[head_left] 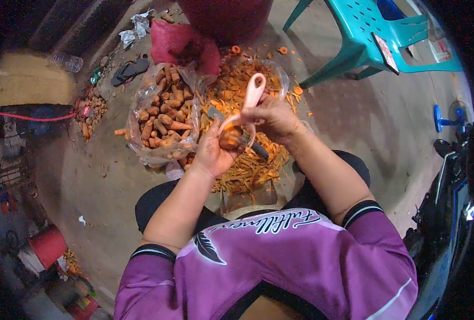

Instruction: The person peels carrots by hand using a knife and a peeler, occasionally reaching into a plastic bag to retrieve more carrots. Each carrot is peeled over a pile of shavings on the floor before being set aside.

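Pale-pink plastic peeler (255,90) with a looped handle is gripped in the right hand (274,118), its curved end beside a blurred, rounded orange-brown carrot piece (230,140) held by the curled fingers of the left hand (215,152); whether blade and carrot touch cannot be told. Both hands are above a heap of orange peelings and slices (250,173) near the middle of the grey concrete floor (109,197). A black handle-like piece (259,150) shows just below the right hand, and a flat grey piece (214,113) beside the left fingertips. Left of the heap stands an open clear plastic bag (141,152) full of soil-brown carrots (167,106). Beyond the bag lies crumpled pink-red sacking (167,42); a teal plastic chair (354,42) stands toward the floor's far right corner.
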`<state>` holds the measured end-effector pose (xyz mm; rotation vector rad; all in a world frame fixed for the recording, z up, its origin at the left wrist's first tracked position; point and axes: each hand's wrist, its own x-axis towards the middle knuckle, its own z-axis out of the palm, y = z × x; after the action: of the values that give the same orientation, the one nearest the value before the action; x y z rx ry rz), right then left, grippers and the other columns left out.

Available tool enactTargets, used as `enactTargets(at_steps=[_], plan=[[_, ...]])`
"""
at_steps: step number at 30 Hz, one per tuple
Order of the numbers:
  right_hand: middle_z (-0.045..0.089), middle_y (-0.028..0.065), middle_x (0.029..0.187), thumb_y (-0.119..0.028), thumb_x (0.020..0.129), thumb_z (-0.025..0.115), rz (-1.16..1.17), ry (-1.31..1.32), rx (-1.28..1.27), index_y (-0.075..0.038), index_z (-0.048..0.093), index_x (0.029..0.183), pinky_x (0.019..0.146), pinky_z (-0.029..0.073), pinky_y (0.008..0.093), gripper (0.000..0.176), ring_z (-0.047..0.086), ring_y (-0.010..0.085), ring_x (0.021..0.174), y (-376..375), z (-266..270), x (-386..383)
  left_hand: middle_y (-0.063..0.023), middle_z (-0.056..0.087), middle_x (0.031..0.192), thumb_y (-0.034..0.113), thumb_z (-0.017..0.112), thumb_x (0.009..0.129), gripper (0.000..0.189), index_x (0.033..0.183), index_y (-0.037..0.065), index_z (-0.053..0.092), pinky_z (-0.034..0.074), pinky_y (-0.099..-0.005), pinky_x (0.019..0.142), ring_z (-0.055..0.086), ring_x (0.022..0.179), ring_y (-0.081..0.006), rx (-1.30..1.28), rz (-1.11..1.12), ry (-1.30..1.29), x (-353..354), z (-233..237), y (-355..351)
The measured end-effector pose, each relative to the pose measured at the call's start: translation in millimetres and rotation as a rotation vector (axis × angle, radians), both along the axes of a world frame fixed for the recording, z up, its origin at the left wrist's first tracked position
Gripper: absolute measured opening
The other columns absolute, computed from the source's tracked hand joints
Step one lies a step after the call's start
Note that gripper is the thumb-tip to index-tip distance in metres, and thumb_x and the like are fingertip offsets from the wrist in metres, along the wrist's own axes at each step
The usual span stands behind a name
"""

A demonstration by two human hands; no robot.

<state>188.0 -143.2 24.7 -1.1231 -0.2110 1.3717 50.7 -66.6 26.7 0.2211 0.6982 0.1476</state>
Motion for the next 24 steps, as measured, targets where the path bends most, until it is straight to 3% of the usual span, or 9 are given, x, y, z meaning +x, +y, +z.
enactTargets(at_steps=[1, 8, 11, 12, 15, 16, 17, 21, 24], plan=[[0.057, 0.0047, 0.076, -0.009, 0.068, 0.064, 0.002, -0.024, 0.018, -0.003, 0.052, 0.084, 0.06, 0.044, 0.0258, 0.021, 0.055, 0.0139, 0.066, 1, -4, 1, -0.0058, 0.053, 0.085, 0.033, 0.035, 0.087, 0.031, 0.101, 0.008, 0.047, 0.039, -0.026, 0.054, 0.051, 0.072, -0.015, 0.05, 0.044, 0.112, 5, 8, -4], [0.057, 0.0047, 0.076, -0.007, 0.068, 0.063, -0.214, -0.077, -0.08, -0.005, 0.051, 0.083, 0.055, 0.044, 0.0273, 0.02, 0.055, 0.0138, 0.067, 2, -28, 36, -0.0029, 0.053, 0.083, 0.034, 0.04, 0.084, 0.026, 0.099, 0.014, 0.048, 0.042, -0.0311, 0.055, 0.052, 0.072, -0.0172, 0.078, -0.131, 0.043, -9, -12, 0], [0.054, 0.0012, 0.071, -0.008, 0.071, 0.06, -0.099, 0.041, 0.01, -0.007, 0.051, 0.083, 0.054, 0.042, 0.0244, 0.016, 0.054, 0.01, 0.065, -1, -10, 25, -0.0031, 0.053, 0.083, 0.034, 0.038, 0.085, 0.028, 0.1, 0.012, 0.048, 0.042, -0.0311, 0.055, 0.052, 0.07, -0.0173, 0.056, -0.101, 0.053, -7, -13, -1], [0.053, 0.0011, 0.07, -0.008, 0.07, 0.061, -0.041, -0.089, 0.043, -0.006, 0.05, 0.082, 0.054, 0.042, 0.0242, 0.016, 0.053, 0.0104, 0.065, 1, -2, 15, -0.0032, 0.053, 0.083, 0.034, 0.038, 0.085, 0.029, 0.1, 0.012, 0.048, 0.042, -0.0312, 0.055, 0.052, 0.07, -0.0172, 0.092, -0.113, 0.048, -8, -15, -1], [0.054, 0.0035, 0.071, -0.008, 0.07, 0.061, -0.135, -0.011, -0.006, -0.006, 0.049, 0.083, 0.056, 0.042, 0.0251, 0.018, 0.052, 0.0118, 0.061, 0, -13, 26, -0.0034, 0.053, 0.083, 0.034, 0.037, 0.086, 0.03, 0.101, 0.011, 0.047, 0.043, -0.0314, 0.055, 0.052, 0.069, -0.0169, 0.165, -0.156, 0.017, -11, -19, -3], [0.054, 0.0043, 0.073, -0.008, 0.071, 0.06, -0.163, -0.192, -0.1, -0.006, 0.048, 0.086, 0.057, 0.043, 0.0258, 0.019, 0.053, 0.0126, 0.063, -1, -23, 40, -0.0034, 0.053, 0.084, 0.034, 0.037, 0.086, 0.03, 0.101, 0.011, 0.047, 0.044, -0.0314, 0.055, 0.052, 0.069, -0.0169, 0.169, -0.18, -0.009, -11, -19, -3], [0.054, 0.0047, 0.075, -0.008, 0.072, 0.058, -0.311, -0.16, -0.054, -0.006, 0.048, 0.087, 0.058, 0.044, 0.026, 0.019, 0.053, 0.0127, 0.063, -2, -32, 49, -0.0034, 0.053, 0.084, 0.034, 0.037, 0.086, 0.03, 0.102, 0.011, 0.047, 0.044, -0.0314, 0.055, 0.053, 0.069, -0.0168, 0.177, -0.207, -0.036, -10, -18, -3], [0.054, 0.0044, 0.076, -0.007, 0.072, 0.059, -0.17, 0.019, 0.024, -0.005, 0.048, 0.088, 0.06, 0.045, 0.0253, 0.019, 0.053, 0.013, 0.063, 1, -9, 30, -0.0033, 0.053, 0.083, 0.033, 0.035, 0.086, 0.031, 0.104, 0.011, 0.046, 0.044, -0.0288, 0.055, 0.052, 0.069, -0.0156, 0.129, -0.125, 0.031, -11, -17, 1], [0.056, 0.007, 0.075, -0.006, 0.068, 0.061, -0.162, 0.027, 0.025, -0.001, 0.05, 0.085, 0.06, 0.045, 0.028, 0.02, 0.055, 0.015, 0.066, 1, -13, 18, -0.0048, 0.053, 0.083, 0.035, 0.036, 0.087, 0.033, 0.101, 0.008, 0.047, 0.043, -0.0272, 0.056, 0.052, 0.069, -0.0139, 0.192, -0.126, -0.159, -10, -13, 0]])
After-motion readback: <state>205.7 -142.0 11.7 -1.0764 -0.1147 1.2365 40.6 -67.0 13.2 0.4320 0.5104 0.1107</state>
